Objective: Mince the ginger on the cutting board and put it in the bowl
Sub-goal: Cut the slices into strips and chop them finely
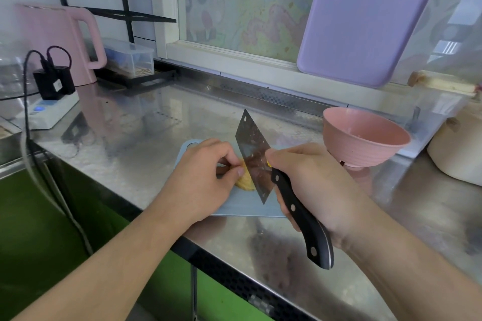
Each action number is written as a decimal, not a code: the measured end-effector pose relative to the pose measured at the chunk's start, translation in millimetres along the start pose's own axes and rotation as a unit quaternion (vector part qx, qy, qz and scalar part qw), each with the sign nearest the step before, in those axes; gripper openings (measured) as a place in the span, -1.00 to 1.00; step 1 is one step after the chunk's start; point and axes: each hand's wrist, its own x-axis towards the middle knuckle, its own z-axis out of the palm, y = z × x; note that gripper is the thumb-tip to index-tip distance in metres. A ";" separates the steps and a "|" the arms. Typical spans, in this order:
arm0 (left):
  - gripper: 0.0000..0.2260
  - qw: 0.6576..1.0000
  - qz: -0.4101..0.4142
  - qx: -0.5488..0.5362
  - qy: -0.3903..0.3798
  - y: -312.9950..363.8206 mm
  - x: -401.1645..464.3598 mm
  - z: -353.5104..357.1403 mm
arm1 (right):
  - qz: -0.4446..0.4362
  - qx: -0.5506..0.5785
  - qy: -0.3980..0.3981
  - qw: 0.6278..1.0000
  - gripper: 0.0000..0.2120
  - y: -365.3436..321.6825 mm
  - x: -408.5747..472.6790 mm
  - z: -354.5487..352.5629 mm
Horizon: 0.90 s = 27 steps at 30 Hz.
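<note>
A small blue cutting board (242, 207) lies on the steel counter. On it sits a pale yellow piece of ginger (243, 182), partly hidden by the blade. My left hand (206, 172) pinches the ginger with curled fingers from the left. My right hand (310, 182) grips the black handle of a cleaver (254, 156), whose blade stands on edge against the ginger right beside my left fingertips. A pink bowl (365, 135) stands to the right of the board, apparently with nothing in it.
A pink kettle (65, 41), a white power strip (49, 112) with black plugs and a clear lidded box (130, 57) stand at the back left. A purple board (365, 18) leans on the window. A cream pot (456, 154) sits at the right. The counter's front edge (182, 245) runs diagonally below my arms.
</note>
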 end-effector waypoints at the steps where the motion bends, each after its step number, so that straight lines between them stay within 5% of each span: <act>1: -0.84 1.000 0.001 0.004 0.001 -0.1 0.3 0.4 | -0.004 -0.015 0.002 1.000 -0.61 0.5 0.0 0.1; 27: -0.84 1.000 0.006 0.000 0.009 1.1 0.1 -0.5 | 0.059 -0.027 0.011 0.998 -0.63 8.1 18.9 21.0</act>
